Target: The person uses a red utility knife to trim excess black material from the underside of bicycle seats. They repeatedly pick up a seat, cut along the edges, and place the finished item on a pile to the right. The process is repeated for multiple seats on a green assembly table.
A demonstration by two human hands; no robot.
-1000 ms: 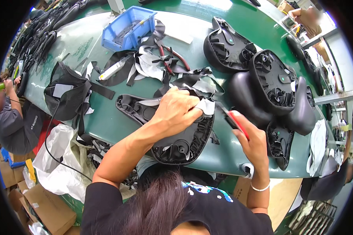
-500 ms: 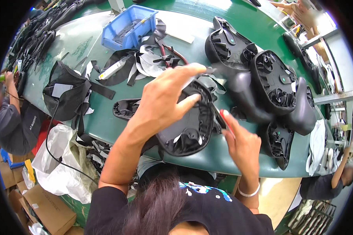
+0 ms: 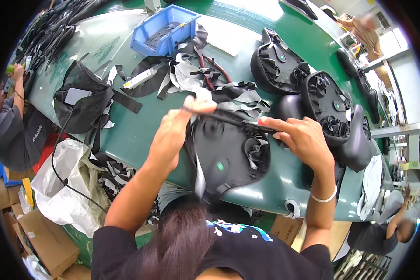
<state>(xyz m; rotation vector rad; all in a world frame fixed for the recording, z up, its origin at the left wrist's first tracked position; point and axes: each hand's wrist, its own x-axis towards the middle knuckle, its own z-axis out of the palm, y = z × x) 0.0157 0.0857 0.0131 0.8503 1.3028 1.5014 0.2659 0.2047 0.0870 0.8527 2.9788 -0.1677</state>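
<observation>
A black bicycle saddle [image 3: 233, 161] lies underside up on the table edge in front of me, partly blurred by motion. Along its far side runs a black strip of cover material [image 3: 219, 113], stretched between my hands. My left hand [image 3: 171, 133] pinches the strip's left end with closed fingers. In my right hand [image 3: 303, 137] is a slim red-handled tool [image 3: 261, 122] with a metallic part, held against the strip's right end. Its tip is too blurred to name its kind. Grey and black fabric scraps [image 3: 240, 99] lie just beyond the saddle.
More upturned saddles [image 3: 277, 65] stand at the right. A blue bin [image 3: 165, 30] with dark pieces sits at the back, a black mesh bag [image 3: 81, 100] at the left. White plastic sacking [image 3: 63, 175] hangs by the left edge. Co-workers [image 3: 16, 135] are at both sides.
The saddle has turned, and its underside now faces me more openly. My left hand has dropped to the left, the right has moved up and right, and a strip is stretched between them.
</observation>
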